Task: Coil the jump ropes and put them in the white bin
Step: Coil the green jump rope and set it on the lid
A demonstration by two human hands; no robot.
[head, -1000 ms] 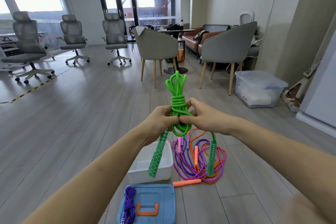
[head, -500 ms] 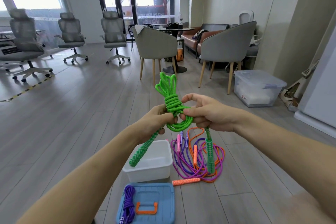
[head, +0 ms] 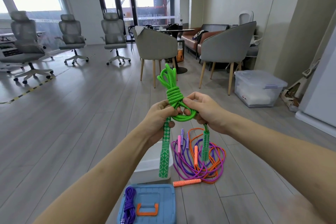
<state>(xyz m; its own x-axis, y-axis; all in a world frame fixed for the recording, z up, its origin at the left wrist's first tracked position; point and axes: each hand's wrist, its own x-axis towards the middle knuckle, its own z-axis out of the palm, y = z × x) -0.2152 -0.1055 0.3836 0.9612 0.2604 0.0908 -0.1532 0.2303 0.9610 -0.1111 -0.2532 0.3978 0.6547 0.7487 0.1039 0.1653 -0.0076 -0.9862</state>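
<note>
Left hand [head: 157,114] and right hand [head: 203,111] grip the coiled green rope [head: 172,94].

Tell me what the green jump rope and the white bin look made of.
Green jump rope: seemingly braided synthetic cord, matte, with a woven dotted texture; its handles look patterned in green and white. White bin: probably plastic, smooth and slightly translucent, with thin moulded walls.

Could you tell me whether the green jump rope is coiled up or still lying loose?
Coiled. The green braided jump rope is bundled with wraps round its middle, held between the left hand and right hand, its loops standing up and both handles hanging.
</note>
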